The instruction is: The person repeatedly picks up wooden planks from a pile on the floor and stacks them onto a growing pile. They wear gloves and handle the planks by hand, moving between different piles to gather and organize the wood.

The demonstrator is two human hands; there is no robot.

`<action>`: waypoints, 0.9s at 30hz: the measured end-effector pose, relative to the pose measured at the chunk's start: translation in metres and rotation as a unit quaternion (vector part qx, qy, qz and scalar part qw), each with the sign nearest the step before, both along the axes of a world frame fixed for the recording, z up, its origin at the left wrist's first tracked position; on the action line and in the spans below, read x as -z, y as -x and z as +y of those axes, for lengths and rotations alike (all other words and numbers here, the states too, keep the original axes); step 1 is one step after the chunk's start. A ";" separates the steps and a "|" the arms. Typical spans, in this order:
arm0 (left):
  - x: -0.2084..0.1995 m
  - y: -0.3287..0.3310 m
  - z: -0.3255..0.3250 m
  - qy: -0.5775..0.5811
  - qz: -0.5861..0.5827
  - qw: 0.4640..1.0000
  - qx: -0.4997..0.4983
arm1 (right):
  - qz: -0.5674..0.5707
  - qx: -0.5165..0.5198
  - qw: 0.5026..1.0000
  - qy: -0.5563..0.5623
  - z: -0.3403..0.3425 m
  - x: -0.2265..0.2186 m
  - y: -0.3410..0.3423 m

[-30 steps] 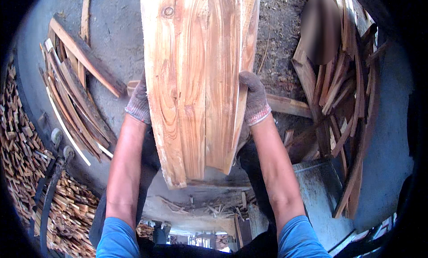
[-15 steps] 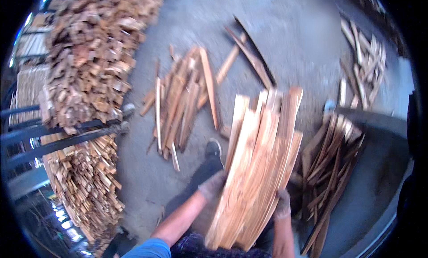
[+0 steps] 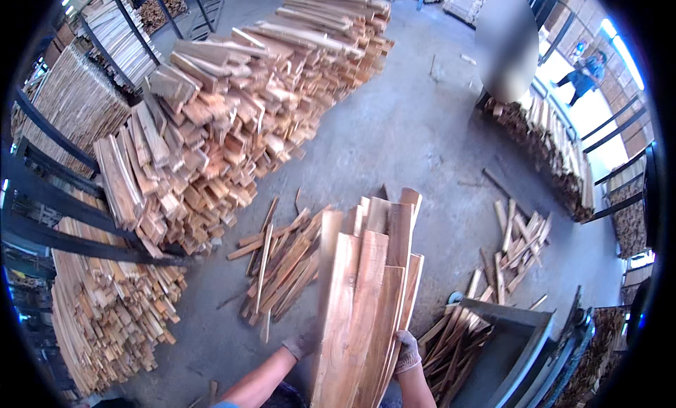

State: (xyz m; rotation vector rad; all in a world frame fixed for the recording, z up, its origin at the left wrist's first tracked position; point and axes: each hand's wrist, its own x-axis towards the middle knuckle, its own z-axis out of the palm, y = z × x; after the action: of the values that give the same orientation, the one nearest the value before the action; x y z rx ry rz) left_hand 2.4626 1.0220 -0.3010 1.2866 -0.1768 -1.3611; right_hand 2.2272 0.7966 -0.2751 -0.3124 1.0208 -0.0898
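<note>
Between my two hands I carry a bundle of long, rough wooden boards (image 3: 359, 295), stood nearly upright in front of me with uneven top ends. My left hand (image 3: 301, 345), in a light knit glove, grips the bundle's left side, its fingers partly hidden behind the wood. Against the right edge my gloved right hand (image 3: 407, 353) is closed, thumb side toward me. The bundle's lower end runs out of the picture at the bottom. Just left of it, a loose heap of narrow wood strips (image 3: 289, 267) lies on the floor.
A large stack of boards (image 3: 232, 112) fills the left, held by dark metal bars (image 3: 91, 242). Below it stands another board pile (image 3: 113, 302). Scrap strips (image 3: 517, 246) and a metal-sided bin (image 3: 500, 337) are on the right. A person (image 3: 584, 73) is far right.
My view has lifted and turned, so more of the stacks and far floor shows. The bundle, still in both hands, now stands more upright and farther left in the picture.
</note>
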 end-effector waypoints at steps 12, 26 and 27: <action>-0.140 -0.234 -0.155 -0.031 -0.238 0.969 0.054 | -0.099 -0.097 0.985 0.106 -0.188 -0.114 -0.289; -0.203 -0.395 -0.347 0.148 0.019 0.936 -0.319 | -0.100 -0.307 0.911 0.256 -0.405 -0.228 -0.556; -0.214 -0.417 -0.363 0.161 -0.062 0.932 -0.319 | -0.114 -0.314 0.905 0.265 -0.420 -0.243 -0.588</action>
State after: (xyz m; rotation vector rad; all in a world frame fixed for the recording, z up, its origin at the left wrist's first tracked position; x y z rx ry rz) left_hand 2.8791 0.6591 -0.0871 1.0228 -0.0538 -0.6612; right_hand 2.8155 0.3764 -0.0319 -1.0914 0.6066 0.1821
